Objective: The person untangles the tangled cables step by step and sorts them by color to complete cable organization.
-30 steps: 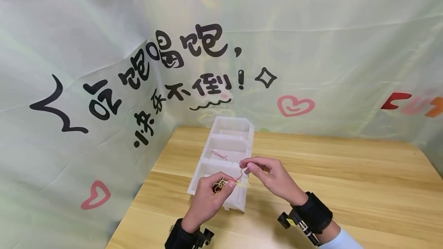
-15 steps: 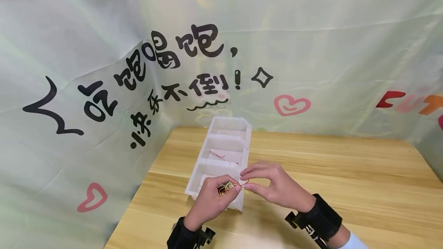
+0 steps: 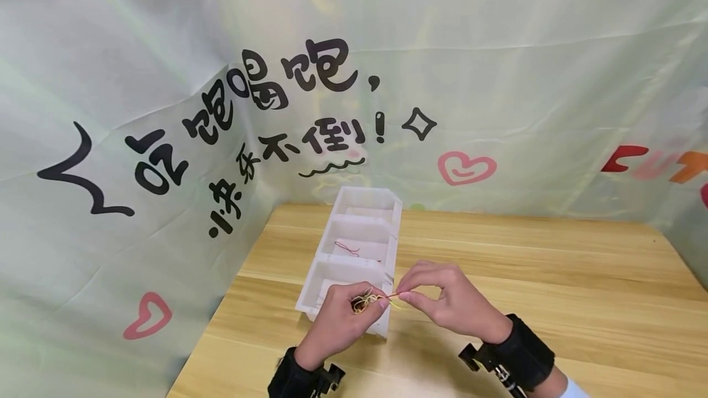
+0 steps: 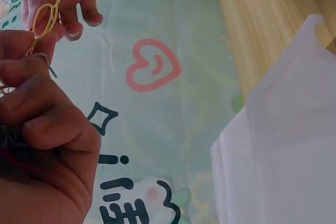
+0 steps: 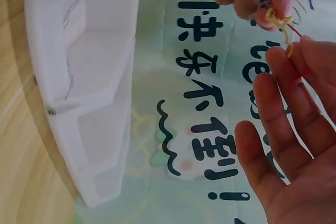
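My left hand [image 3: 340, 322] grips a tangled bundle of strings [image 3: 362, 302] over the near end of a white bin [image 3: 305, 292]. Yellow strands show most, with dark and grey ones among them. A yellow loop [image 4: 51, 18] stands out past the left fingertips in the left wrist view. Just to the right, my right hand [image 3: 459, 301] pinches a red string [image 5: 294, 29] between thumb and index finger. This red string runs short and straight from the bundle to the right fingertips. The other right fingers are spread in the right wrist view. Most of the bundle's inside is hidden by the left hand.
The bin has three compartments in a row on a wooden table [image 3: 525, 275]. One loose red string [image 3: 346, 249] lies in the middle compartment. Thin dark strings [image 5: 69, 17] lie in the near one. A printed cloth [image 3: 525, 97] hangs behind the table and along its left side.
My right hand came down from above the bundle to the left fingertips, then drew slightly right, pinching the red string. That string went from slack to straight. The left hand barely moved.
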### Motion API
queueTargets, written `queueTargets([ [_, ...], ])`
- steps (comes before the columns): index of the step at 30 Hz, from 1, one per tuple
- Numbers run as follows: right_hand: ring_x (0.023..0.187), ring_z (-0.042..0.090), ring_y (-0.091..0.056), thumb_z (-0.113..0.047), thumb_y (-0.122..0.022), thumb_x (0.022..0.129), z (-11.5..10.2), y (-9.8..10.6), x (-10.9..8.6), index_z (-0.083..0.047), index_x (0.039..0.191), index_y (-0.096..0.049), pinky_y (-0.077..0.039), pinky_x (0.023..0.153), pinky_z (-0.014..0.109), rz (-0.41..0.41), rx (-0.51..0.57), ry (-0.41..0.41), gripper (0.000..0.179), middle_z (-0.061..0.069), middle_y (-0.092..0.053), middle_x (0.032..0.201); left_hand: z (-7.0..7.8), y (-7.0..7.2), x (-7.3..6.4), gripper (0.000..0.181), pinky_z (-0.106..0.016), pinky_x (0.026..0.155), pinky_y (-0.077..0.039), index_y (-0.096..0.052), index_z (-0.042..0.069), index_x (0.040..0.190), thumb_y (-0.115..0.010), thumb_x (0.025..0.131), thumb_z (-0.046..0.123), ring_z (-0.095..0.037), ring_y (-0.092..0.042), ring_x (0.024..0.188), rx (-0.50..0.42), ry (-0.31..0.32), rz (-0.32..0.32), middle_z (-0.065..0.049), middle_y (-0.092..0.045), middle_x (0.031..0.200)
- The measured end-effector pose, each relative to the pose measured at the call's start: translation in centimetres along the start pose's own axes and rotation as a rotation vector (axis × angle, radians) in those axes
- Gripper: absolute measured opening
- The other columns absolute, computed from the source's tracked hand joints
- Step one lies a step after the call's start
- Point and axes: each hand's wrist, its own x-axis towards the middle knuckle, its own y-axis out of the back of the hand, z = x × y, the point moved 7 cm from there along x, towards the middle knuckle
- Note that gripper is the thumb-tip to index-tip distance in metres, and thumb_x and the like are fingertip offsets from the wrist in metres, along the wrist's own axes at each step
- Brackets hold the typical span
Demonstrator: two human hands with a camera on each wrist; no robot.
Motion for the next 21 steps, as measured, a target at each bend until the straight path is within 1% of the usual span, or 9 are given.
queueTargets([
  [2, 0.077, 0.014, -0.060, 0.009, -0.067, 0.077, 0.2, 0.4, -0.3, -0.018, 0.087, -0.067, -0.049, 0.070, 0.025, 0.016, 0.014, -0.049, 0.028, -0.005, -0.065, 0.083, 0.0, 0.0, -0.1, 0.009, -0.018, 0.049, -0.038, -0.067, 0.028, 0.090, -0.059, 0.092, 0.031, -0.003, -0.046, 0.055, 0.000, 0.003, 0.001, 0.013, -0.062, 0.075],
  [5, 0.079, 0.016, -0.060, 0.008, -0.064, 0.080, 0.7, 1.1, -0.9, -0.019, 0.088, -0.067, -0.050, 0.070, 0.031, 0.043, 0.044, -0.143, 0.028, -0.005, -0.065, 0.085, 0.0, 0.1, -0.3, 0.009, -0.018, 0.045, -0.032, -0.067, 0.026, 0.090, -0.059, 0.092, 0.030, -0.003, -0.039, 0.050, -0.016, 0.007, 0.001, 0.012, -0.056, 0.066],
  [8, 0.082, 0.019, -0.059, 0.006, -0.060, 0.085, 1.6, 1.6, -1.7, -0.016, 0.090, -0.066, -0.050, 0.071, 0.034, 0.057, 0.108, -0.229, 0.023, 0.000, -0.065, 0.089, 0.0, 0.0, -0.4, 0.009, -0.017, 0.043, -0.030, -0.067, 0.026, 0.090, -0.059, 0.092, 0.029, -0.004, -0.037, 0.049, -0.036, 0.008, -0.003, 0.011, -0.050, 0.062],
  [10, 0.085, 0.022, -0.059, 0.005, -0.057, 0.088, 2.5, 1.6, -2.3, -0.013, 0.091, -0.065, -0.050, 0.074, 0.034, 0.056, 0.177, -0.278, 0.020, 0.005, -0.065, 0.092, 0.0, -0.2, -0.4, 0.008, -0.017, 0.042, -0.029, -0.067, 0.026, 0.091, -0.059, 0.092, 0.029, -0.004, -0.036, 0.048, -0.046, 0.009, -0.010, 0.011, -0.048, 0.060],
  [12, 0.089, 0.027, -0.059, 0.005, -0.053, 0.091, 3.3, 1.6, -2.8, -0.007, 0.093, -0.063, -0.051, 0.078, 0.034, 0.059, 0.263, -0.305, 0.016, 0.011, -0.064, 0.097, 0.0, -0.4, -0.3, 0.008, -0.016, 0.043, -0.031, -0.067, 0.027, 0.092, -0.059, 0.092, 0.028, -0.003, -0.038, 0.049, -0.051, 0.005, -0.017, 0.011, -0.050, 0.062],
  [15, 0.094, 0.033, -0.057, 0.006, -0.046, 0.093, 4.2, 1.6, -3.5, 0.002, 0.095, -0.059, -0.050, 0.082, 0.034, 0.101, 0.410, -0.331, 0.013, 0.019, -0.061, 0.105, 0.0, -0.6, -0.2, 0.009, -0.016, 0.045, -0.033, -0.066, 0.027, 0.092, -0.057, 0.093, 0.028, -0.003, -0.041, 0.052, -0.063, 0.002, -0.027, 0.011, -0.051, 0.064],
  [18, 0.099, 0.038, -0.055, 0.007, -0.037, 0.096, 4.6, 1.5, -3.7, 0.010, 0.099, -0.053, -0.048, 0.087, 0.037, 0.142, 0.608, -0.334, 0.017, 0.023, -0.059, 0.111, 0.1, -0.9, -0.2, 0.011, -0.017, 0.046, -0.035, -0.064, 0.026, 0.090, -0.055, 0.095, 0.028, -0.004, -0.044, 0.054, -0.087, -0.001, -0.044, 0.009, -0.049, 0.064],
  [21, 0.103, 0.039, -0.053, 0.006, -0.029, 0.098, 4.6, 1.0, -3.6, 0.011, 0.104, -0.051, -0.044, 0.092, 0.040, 0.171, 0.847, -0.335, 0.024, 0.022, -0.060, 0.111, 0.3, -1.1, 0.0, 0.012, -0.017, 0.046, -0.035, -0.062, 0.025, 0.086, -0.054, 0.095, 0.027, -0.003, -0.045, 0.055, -0.091, -0.007, -0.059, 0.009, -0.048, 0.063],
])
